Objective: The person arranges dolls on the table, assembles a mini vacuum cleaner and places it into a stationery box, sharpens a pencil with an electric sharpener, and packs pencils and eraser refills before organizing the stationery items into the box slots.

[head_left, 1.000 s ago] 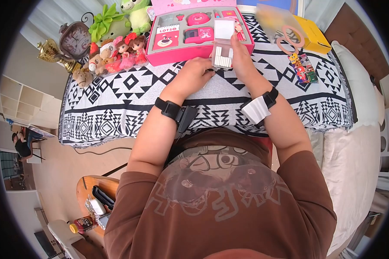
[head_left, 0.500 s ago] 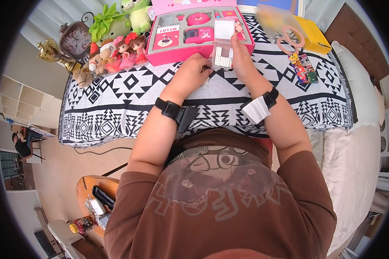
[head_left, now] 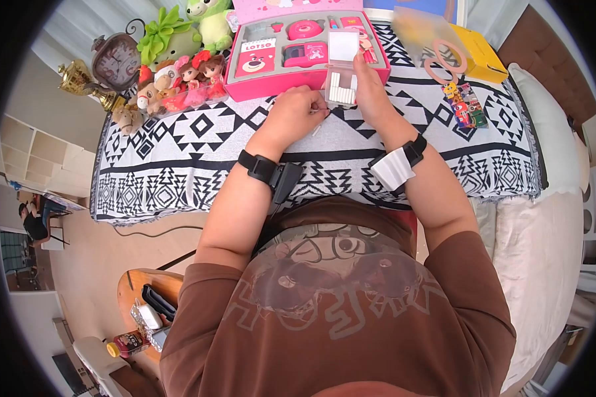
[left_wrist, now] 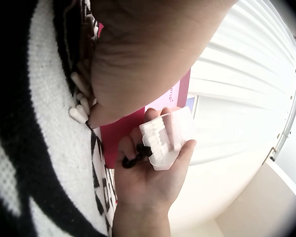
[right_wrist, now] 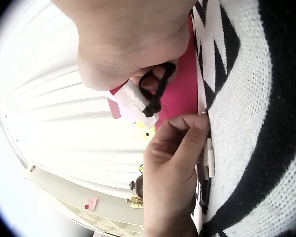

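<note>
My right hand [head_left: 376,96] holds a small clear plastic box [head_left: 341,86] upright, its lid raised and short white sticks [head_left: 341,94] standing in a row inside. A black hair tie [right_wrist: 160,94] loops round the fingers of this hand. Just left of the box, my left hand [head_left: 295,112] is low over the patterned cloth, thumb and forefinger pinched together at the surface with a white tip showing at their ends. Several loose white sticks [left_wrist: 79,114] lie on the cloth beside those fingers. The other fingers of the left hand are curled inward.
A pink gift box [head_left: 271,86] with fitted items stands open behind the hands. Dolls and plush toys [head_left: 169,83], a clock [head_left: 116,59] and a gold trophy [head_left: 75,78] line the left. Pink rings [head_left: 449,56], colourful cards [head_left: 463,104] and a yellow box [head_left: 480,56] lie right.
The left hand's fingers have drawn together and shifted slightly by the box, and loose white sticks have come into sight beneath them. The right hand keeps the box in place.
</note>
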A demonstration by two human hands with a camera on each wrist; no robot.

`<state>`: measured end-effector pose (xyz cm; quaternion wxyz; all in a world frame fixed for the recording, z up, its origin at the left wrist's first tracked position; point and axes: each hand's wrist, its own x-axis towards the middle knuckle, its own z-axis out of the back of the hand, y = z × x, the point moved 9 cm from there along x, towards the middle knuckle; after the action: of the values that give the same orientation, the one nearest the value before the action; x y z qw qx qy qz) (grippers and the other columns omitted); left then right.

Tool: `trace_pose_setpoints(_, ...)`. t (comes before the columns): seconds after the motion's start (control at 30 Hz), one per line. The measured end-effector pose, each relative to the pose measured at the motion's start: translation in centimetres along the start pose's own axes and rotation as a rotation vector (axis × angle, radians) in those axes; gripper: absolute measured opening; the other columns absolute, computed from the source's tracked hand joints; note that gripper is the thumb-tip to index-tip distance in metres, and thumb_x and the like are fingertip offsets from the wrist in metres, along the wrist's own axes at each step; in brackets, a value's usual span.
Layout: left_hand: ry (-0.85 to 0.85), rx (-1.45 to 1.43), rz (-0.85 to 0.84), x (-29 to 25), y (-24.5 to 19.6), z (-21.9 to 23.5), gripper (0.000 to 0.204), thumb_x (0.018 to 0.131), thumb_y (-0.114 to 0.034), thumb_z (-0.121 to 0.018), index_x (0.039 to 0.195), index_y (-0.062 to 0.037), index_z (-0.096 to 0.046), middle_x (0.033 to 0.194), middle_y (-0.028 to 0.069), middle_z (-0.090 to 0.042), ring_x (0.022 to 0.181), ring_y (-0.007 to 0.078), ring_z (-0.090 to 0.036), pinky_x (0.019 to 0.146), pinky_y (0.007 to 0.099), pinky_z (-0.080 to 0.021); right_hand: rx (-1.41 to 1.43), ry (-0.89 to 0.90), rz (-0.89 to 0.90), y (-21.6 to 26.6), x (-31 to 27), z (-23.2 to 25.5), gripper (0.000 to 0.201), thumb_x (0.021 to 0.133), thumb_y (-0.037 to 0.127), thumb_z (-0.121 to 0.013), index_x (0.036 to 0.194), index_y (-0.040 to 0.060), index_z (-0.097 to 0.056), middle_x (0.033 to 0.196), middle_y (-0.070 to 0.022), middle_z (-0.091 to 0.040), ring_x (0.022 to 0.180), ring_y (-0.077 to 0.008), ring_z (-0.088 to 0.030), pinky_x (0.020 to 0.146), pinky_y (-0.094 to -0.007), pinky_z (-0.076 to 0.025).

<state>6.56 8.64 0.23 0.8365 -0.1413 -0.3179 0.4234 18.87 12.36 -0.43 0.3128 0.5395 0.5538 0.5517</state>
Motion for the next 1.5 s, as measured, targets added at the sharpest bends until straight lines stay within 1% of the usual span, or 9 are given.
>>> trace_pose_setpoints(0.07,-0.013,0.006,-0.017,0.1,-0.2,0.2,0.019,0.077,-0.014,-0.073,0.081,0.0017,-0.063,0.079,0.0145,-0.061,0.074,0.0308,-0.061,0.069,0.0396,-0.049,-0.006,0.022,-0.007,-0.1,0.0,-0.2,0.063,0.102,0.054,-0.03,0.112,-0.0016,-0.059,0.09,-0.0113,-0.068,0.08,-0.016,-0.067,0.073,-0.028,-0.053)
trace_pose_setpoints(0.23,-0.04,-0.121,0.237,0.0,1.0,1.0,0.016,0.084,-0.011,-0.067,0.094,0.0009,-0.062,0.087,0.015,-0.065,0.078,0.0252,-0.064,0.071,0.0335,-0.05,0.021,0.035,-0.027,-0.1,0.0,-0.2,0.062,0.103,0.053,-0.031,0.113,-0.0017,-0.059,0.09,-0.0103,-0.068,0.082,-0.0152,-0.066,0.076,-0.0278,-0.053)
trace_pose_setpoints(0.27,-0.041,-0.122,0.237,0.1,1.2,0.8,0.016,0.084,-0.011,-0.067,0.094,0.0009,-0.062,0.087,0.015,-0.065,0.078,0.0252,-0.064,0.071,0.0335,-0.05,0.02,0.035,-0.027,0.0,-0.1,-0.3,0.062,0.103,0.053,-0.031,0.113,-0.0017,-0.059,0.09,-0.0103,-0.068,0.082,-0.0152,-0.066,0.076,-0.0278,-0.053)
trace_pose_setpoints(0.33,-0.264,-0.149,0.118,0.1,0.8,2.3,0.014,0.09,-0.009,-0.062,0.101,0.0001,-0.063,0.09,0.0124,-0.067,0.081,0.0201,-0.065,0.073,0.0305,-0.051,-0.037,-0.028,-0.009,0.4,-0.2,0.0,0.063,0.104,0.051,-0.027,0.117,-0.0012,-0.06,0.096,-0.0099,-0.069,0.085,-0.0156,-0.067,0.076,-0.0279,-0.053)
trace_pose_setpoints(0.57,-0.393,-0.407,0.207,-0.3,0.9,3.7,0.014,0.092,-0.008,-0.062,0.104,-0.0017,-0.064,0.094,0.0075,-0.067,0.081,0.0129,-0.062,0.073,0.0269,-0.05,-0.031,0.029,-0.039,-0.8,0.2,-0.2,0.062,0.104,0.05,-0.029,0.12,-0.0015,-0.059,0.106,-0.008,-0.067,0.091,-0.0125,-0.065,0.079,-0.0266,-0.052)
trace_pose_setpoints(0.63,-0.458,-0.373,0.067,-0.3,-0.4,4.5,0.012,0.088,-0.006,-0.065,0.099,-0.0012,-0.065,0.084,0.0065,-0.063,0.072,0.0126,-0.059,0.064,0.0263,-0.048,-0.021,0.035,-0.032,-0.9,0.3,-0.6,0.06,0.104,0.048,-0.032,0.115,-0.0025,-0.061,0.103,-0.0095,-0.067,0.091,-0.0128,-0.064,0.081,-0.0272,-0.051)
trace_pose_setpoints(0.73,-0.428,-0.331,-0.062,-0.2,-1.8,4.7,0.011,0.086,-0.005,-0.067,0.097,-0.0019,-0.066,0.083,0.0062,-0.063,0.07,0.0127,-0.059,0.063,0.026,-0.048,-0.01,0.12,-0.12,-1.5,-0.1,-1.4,0.06,0.104,0.048,-0.032,0.118,-0.0031,-0.06,0.107,-0.0087,-0.066,0.094,-0.0122,-0.062,0.082,-0.0267,-0.05)
trace_pose_setpoints(1.13,-0.196,-0.352,0.037,0.0,-1.4,2.5,0.013,0.086,-0.004,-0.067,0.099,-0.0022,-0.067,0.084,0.0011,-0.063,0.071,0.0075,-0.056,0.065,0.0232,-0.046,-0.069,0.123,-0.082,-1.7,0.0,-1.3,0.059,0.104,0.048,-0.034,0.119,-0.0034,-0.059,0.107,-0.0077,-0.064,0.097,-0.0119,-0.059,0.086,-0.0277,-0.047)
trace_pose_setpoints(1.5,-0.218,-0.312,-0.012,0.1,-1.8,2.6,0.016,0.084,-0.004,-0.07,0.1,-0.0033,-0.068,0.085,0.0015,-0.059,0.07,0.009,-0.053,0.063,0.0232,-0.045,-0.059,0.142,-0.079,-2.0,0.1,-1.3,0.057,0.104,0.046,-0.034,0.119,-0.003,-0.058,0.108,-0.0076,-0.063,0.098,-0.0119,-0.058,0.087,-0.0278,-0.047)
